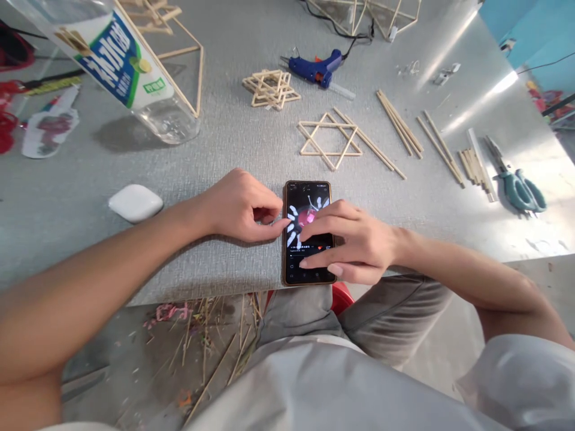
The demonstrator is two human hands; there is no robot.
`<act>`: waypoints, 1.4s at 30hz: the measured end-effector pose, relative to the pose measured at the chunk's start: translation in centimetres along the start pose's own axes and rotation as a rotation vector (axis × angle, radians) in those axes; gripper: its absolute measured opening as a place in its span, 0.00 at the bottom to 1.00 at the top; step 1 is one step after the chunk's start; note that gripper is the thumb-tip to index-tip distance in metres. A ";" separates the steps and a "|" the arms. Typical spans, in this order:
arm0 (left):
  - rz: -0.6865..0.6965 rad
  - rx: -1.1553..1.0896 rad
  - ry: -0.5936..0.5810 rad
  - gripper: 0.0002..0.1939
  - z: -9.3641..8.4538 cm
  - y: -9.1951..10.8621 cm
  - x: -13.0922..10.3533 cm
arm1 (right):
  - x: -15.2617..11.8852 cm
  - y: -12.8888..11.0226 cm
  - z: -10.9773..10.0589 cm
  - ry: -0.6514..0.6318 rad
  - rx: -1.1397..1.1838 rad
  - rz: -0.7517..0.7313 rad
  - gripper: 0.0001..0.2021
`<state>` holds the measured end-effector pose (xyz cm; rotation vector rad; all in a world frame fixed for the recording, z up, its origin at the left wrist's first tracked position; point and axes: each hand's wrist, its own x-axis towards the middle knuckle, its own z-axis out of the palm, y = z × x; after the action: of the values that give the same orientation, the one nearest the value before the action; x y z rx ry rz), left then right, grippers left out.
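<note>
At the upper left of the frame, the top of the bottle is cut off by the edge, as is part of the stick frame behind it. The right hand hides part of the phone's screen, whose small text is too tiny to read. Red items at the far left are cut off and blurred.

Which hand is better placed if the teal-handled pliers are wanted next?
Probably the right hand. The pliers lie on its side of the phone, nearer to it; the left hand is farther away.
</note>
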<state>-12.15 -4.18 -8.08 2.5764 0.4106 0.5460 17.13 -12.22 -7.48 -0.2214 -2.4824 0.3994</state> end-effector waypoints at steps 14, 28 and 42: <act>0.035 0.046 0.019 0.21 -0.1 0.2 -0.1 | 0.0 1.2 -1.2 0.122 -0.052 -0.025 0.20; 0.024 0.038 -0.008 0.19 -0.3 0.4 -0.2 | 0.1 1.3 -1.5 0.093 -0.045 -0.039 0.18; -0.027 0.097 -0.033 0.20 0.0 0.4 -0.5 | 0.0 1.4 -1.2 0.056 -0.018 -0.041 0.17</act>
<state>-12.56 -4.69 -8.01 2.6649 0.4702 0.4841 17.92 -10.66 -7.00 -0.1864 -2.4326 0.3492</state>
